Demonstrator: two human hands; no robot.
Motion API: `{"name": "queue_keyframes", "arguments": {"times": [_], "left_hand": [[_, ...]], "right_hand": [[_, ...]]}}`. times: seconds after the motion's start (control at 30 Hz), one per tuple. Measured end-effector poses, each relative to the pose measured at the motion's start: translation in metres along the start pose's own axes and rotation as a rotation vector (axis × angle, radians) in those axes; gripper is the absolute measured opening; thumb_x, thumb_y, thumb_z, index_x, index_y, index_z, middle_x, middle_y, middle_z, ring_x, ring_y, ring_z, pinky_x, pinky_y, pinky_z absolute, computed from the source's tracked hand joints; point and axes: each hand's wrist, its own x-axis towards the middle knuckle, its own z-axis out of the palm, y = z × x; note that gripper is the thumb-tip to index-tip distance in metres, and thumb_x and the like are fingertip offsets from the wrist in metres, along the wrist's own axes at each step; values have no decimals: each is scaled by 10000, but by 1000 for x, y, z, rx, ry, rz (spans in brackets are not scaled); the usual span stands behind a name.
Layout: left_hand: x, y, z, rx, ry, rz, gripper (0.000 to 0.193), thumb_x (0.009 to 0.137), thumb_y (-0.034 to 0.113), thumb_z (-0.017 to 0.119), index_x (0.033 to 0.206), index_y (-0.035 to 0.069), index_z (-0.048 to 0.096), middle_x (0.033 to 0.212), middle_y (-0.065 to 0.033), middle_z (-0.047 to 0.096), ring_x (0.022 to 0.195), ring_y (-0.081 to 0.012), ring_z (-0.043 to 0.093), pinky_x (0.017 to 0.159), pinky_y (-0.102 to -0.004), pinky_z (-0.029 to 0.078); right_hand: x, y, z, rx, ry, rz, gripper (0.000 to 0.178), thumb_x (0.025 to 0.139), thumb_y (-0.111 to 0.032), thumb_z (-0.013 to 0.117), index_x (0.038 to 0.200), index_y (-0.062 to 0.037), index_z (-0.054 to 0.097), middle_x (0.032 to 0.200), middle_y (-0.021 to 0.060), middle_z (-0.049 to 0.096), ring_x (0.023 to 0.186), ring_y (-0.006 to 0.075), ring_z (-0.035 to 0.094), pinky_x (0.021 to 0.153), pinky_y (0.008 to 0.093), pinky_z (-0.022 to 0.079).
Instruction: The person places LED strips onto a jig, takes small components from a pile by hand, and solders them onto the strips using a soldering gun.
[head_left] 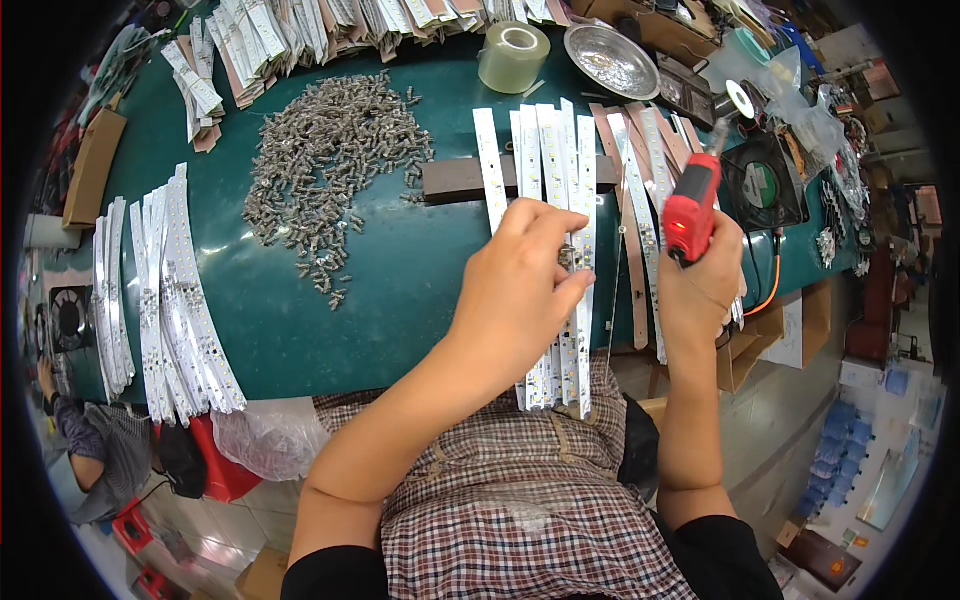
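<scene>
My left hand [525,290] is over a row of white LED strips [548,150]. Its thumb and index finger are pinched round a small metal part [568,256], partly hidden by the fingers. The strips lie side by side across a dark bar [455,181], their near ends reaching past the table edge. In my right hand [703,290] is a red soldering gun [692,205], wrapped by the fingers. An orange light glows on its body, and its tip points away from me. More LED strips [640,180] and pinkish backing strips [627,215] lie beneath and beside it.
A heap of small metal parts [335,150] spreads left of centre. LED strip bundles [180,300] lie further left. Behind stand a tape roll [514,57], a metal dish [611,62] and stacked strips [300,30]. A black fan [765,183] is at right. Another person's arm [80,435] shows far left.
</scene>
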Motion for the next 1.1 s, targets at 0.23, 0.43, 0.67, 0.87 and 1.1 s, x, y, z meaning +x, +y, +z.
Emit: {"name": "queue_keyframes", "arguments": {"times": [0.23,0.43,0.67,0.87,1.1], "left_hand": [[1,0,10,164,47,5,381,793,39,737,1149,23,601,1111,-108,545,734,-201,697,696,-340,550],[-3,1,5,260,83,36,362,790,71,740,1117,50,586,1119,-118,512,734,-273,681,674,-387,552],[-6,-24,-78,762,410,21,94,828,116,696,907,97,649,871,-54,641,679,-207,645,629,-337,503],[-20,-47,-129,815,461,-150,106,773,117,738,834,97,654,826,-52,615,819,-250,617,734,-371,490],[-22,-52,-128,822,383,-107,135,767,120,763,870,70,691,807,-58,613,754,-209,624,707,-344,488]], "right_hand": [[-18,20,-26,565,236,154,462,830,30,711,1251,14,521,1107,109,617,949,151,614,818,289,500],[-18,-16,-90,707,225,373,379,861,73,662,1210,22,522,1016,60,581,857,111,597,666,236,527],[-37,-23,-109,793,250,317,397,890,70,608,1252,32,448,1045,96,533,914,161,585,851,307,498],[-47,-43,-101,850,105,331,451,865,94,606,1271,22,423,1058,96,510,882,156,575,780,289,501],[-54,-51,-99,916,26,307,435,873,93,599,1265,8,432,1073,80,495,933,151,564,890,345,506]]}}
